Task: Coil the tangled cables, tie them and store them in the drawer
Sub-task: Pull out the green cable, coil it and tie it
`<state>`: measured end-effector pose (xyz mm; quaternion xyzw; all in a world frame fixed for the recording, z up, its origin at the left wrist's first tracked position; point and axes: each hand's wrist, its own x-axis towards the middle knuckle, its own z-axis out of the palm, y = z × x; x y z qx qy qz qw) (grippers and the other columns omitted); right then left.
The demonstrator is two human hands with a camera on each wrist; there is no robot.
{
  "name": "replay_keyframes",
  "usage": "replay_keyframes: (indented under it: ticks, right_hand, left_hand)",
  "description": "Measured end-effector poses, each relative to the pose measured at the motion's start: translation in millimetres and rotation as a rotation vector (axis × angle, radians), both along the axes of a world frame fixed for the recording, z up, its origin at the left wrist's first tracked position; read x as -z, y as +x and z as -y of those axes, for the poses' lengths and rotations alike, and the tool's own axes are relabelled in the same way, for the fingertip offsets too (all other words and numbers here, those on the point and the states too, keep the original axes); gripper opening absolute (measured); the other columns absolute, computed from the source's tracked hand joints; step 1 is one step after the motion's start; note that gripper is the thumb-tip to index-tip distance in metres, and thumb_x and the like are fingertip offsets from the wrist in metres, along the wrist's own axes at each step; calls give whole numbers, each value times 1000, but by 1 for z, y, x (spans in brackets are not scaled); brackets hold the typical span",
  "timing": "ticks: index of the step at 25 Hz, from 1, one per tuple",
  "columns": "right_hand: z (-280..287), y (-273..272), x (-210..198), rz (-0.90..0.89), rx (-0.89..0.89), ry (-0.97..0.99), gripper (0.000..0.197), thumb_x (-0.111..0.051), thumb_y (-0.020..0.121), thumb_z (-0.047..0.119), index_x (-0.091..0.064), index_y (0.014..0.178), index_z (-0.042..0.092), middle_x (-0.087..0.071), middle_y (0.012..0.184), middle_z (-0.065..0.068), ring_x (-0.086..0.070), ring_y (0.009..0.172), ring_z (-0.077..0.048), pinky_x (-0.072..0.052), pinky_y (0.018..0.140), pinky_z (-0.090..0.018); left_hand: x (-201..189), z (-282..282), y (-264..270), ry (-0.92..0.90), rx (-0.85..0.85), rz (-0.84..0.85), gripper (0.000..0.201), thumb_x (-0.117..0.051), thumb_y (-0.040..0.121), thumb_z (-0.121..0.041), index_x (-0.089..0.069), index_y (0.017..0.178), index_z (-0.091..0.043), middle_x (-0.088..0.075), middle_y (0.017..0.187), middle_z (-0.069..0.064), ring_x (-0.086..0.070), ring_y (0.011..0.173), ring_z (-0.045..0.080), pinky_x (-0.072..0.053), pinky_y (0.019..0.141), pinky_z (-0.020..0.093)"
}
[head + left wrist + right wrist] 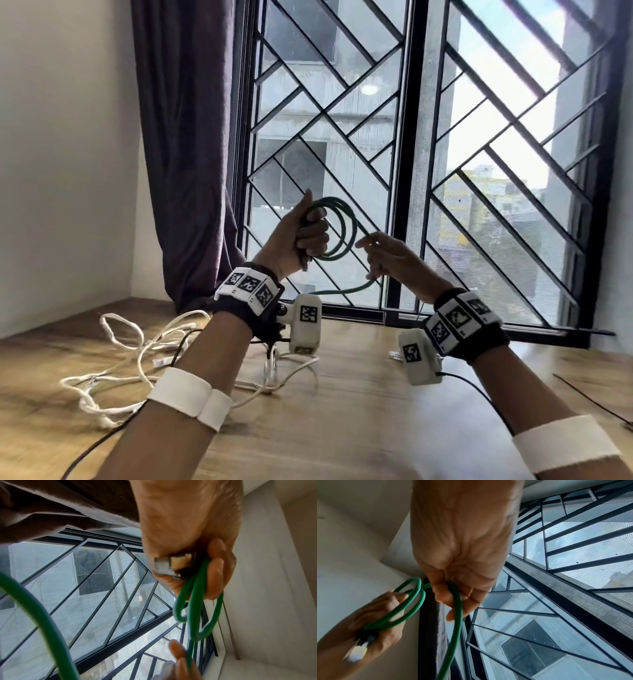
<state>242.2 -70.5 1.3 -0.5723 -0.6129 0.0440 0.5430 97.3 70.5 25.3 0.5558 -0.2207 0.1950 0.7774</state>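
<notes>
My left hand (301, 236) is raised in front of the window and grips a coil of green cable (342, 233) with a few loops, together with the cable's plug end (169, 564). To its right, my right hand (380, 255) pinches the free run of the same green cable (458, 609), which hangs down behind my left wrist toward the table. In the right wrist view the loops (409, 601) pass round the left fingers. A tangle of white cables (137, 356) lies on the wooden table (359, 411) at the left, with a thin black cable among them.
A dark curtain (185, 137) hangs at the left of the barred window (411, 137). A thin black tie (596, 401) lies on the table at the right edge. A white wall closes off the left side.
</notes>
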Motion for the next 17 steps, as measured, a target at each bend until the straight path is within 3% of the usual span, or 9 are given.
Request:
replay_keyframes:
  ticks: [3,6,8,13,15,17]
  right_hand:
    - [-18,-3,13,9,-42,-130,23,-41,94,-8,-47,85,12,-58,63,3,-59,57,2,-52,66,-20]
    - [-30,-8,19,-27,16,-181,21,-47,94,0,-47,80,15,-63,78,0,-63,65,0,-51,66,-18]
    - [-30,-13,21,-95,38,-161,16,-50,94,5,-50,82,15,-63,83,-4,-63,68,-8,-53,67,-21]
    - [-32,-50,33,-313,-212,-148,3,-54,93,11,-52,93,14,-62,96,-15,-62,80,-18,-55,68,-23]
    - [-36,-76,39,-309,-301,-184,16,-60,88,13,-54,102,10,-56,106,-27,-60,86,-26,-49,65,-20]
    - [-43,-91,44,-301,-352,-232,44,-56,85,10,-45,122,-10,-50,112,-41,-58,99,-44,-44,65,-19]
  left_hand:
    - [-3,3,-2,-8,-89,87,49,-34,90,-51,-47,53,-21,-28,35,-11,-27,27,1,-22,33,17]
    - [-7,11,-1,45,-161,110,54,-27,96,-49,-45,54,-22,-27,37,-12,-24,29,1,-16,37,18]
    - [-9,16,-2,80,-194,159,47,-33,91,-49,-47,55,-23,-28,39,-12,-24,31,1,-14,40,20]
    - [-19,29,-14,229,-205,276,31,-37,90,-40,-49,71,-20,-33,49,-11,-28,37,2,-24,41,17]
    - [-23,36,-16,283,-184,293,30,-35,91,-36,-49,72,-18,-33,49,-11,-27,38,2,-27,41,17]
    - [-24,39,-14,291,-185,295,29,-37,90,-37,-48,72,-18,-34,49,-11,-28,37,2,-26,42,18]
